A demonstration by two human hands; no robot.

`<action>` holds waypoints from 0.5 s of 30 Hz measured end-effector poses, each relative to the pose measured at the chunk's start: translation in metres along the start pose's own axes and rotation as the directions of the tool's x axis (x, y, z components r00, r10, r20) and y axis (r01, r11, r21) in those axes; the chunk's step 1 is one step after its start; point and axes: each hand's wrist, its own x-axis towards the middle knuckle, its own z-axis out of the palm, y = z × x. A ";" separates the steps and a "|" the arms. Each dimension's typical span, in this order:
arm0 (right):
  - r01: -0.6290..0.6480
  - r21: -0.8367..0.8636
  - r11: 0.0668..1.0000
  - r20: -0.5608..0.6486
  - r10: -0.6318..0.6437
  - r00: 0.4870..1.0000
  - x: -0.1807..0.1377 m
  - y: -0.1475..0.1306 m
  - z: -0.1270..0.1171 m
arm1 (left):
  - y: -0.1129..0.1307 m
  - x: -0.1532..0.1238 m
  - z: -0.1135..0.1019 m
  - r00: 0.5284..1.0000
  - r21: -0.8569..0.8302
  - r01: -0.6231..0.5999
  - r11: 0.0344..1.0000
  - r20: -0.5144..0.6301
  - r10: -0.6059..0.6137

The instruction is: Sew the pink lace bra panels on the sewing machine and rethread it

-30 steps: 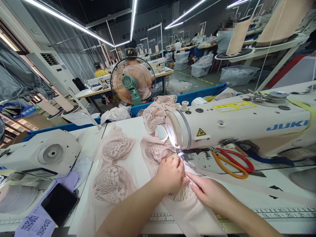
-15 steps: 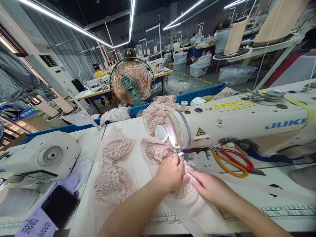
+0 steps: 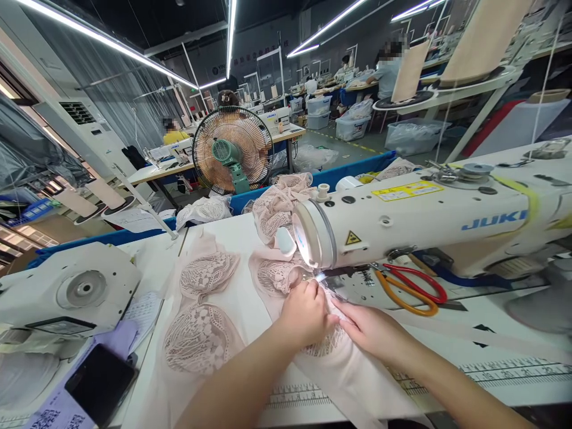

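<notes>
A pale pink lace bra [image 3: 353,378] lies under the head of a white JUKI sewing machine [image 3: 397,208], its far cup on the left side of the needle area. My left hand [image 3: 304,313] is closed on the near cup's edge, fingers curled just in front of the lit needle area. Close beside it, my right hand [image 3: 370,330] pinches the same lace edge between thumb and fingers. The needle itself is too small to make out. Left of my hands, a second lace bra [image 3: 201,336] is spread on the white table.
Scissors with orange and red handles [image 3: 409,289] lie beside the needle area. More lace pieces [image 3: 279,202] are heaped behind the machine head. A black phone [image 3: 100,381] rests at the left near another machine [image 3: 71,286]. Beyond the table stands a fan [image 3: 232,149]; people sit further back.
The view has turned slightly to the right, so the scene sits further left. Both hands keep nearly the same place and hold on the bra by the needle area.
</notes>
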 end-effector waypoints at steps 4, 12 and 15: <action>-0.028 -0.028 0.999 0.013 0.028 1.000 0.002 0.002 0.001 | -0.001 0.001 0.002 1.000 0.001 0.024 1.000 0.006 -0.024; -0.072 -0.064 0.995 -0.006 0.072 0.997 0.004 0.000 0.001 | -0.007 0.003 -0.003 0.999 -0.005 0.050 0.999 0.016 -0.050; -0.073 -0.060 0.996 -0.018 0.072 0.997 -0.001 0.002 -0.001 | -0.009 0.003 -0.006 0.998 -0.007 0.058 0.998 0.023 -0.058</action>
